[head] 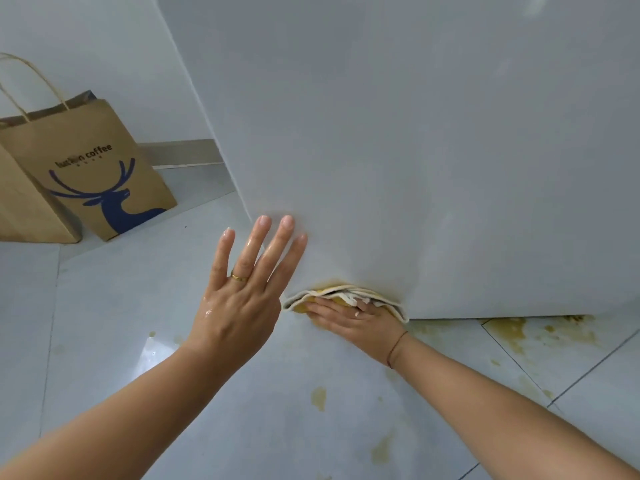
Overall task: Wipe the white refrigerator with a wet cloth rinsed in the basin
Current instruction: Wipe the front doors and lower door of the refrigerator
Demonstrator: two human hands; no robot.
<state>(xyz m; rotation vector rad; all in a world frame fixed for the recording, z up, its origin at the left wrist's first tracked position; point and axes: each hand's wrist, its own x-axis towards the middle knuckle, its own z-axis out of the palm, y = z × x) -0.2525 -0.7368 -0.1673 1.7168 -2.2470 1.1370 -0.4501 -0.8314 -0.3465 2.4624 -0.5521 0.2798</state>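
The folded cloth (346, 293) lay against the white refrigerator (415, 150) at its bottom edge, beside yellow floor stains (512, 332), likely the reason for working so low. The right hand (353, 317) pressed it there with flat, straight fingers. The left hand (239, 296), wet, fingers spread and holding nothing, leaned on the refrigerator's lower corner, seemingly as a brace
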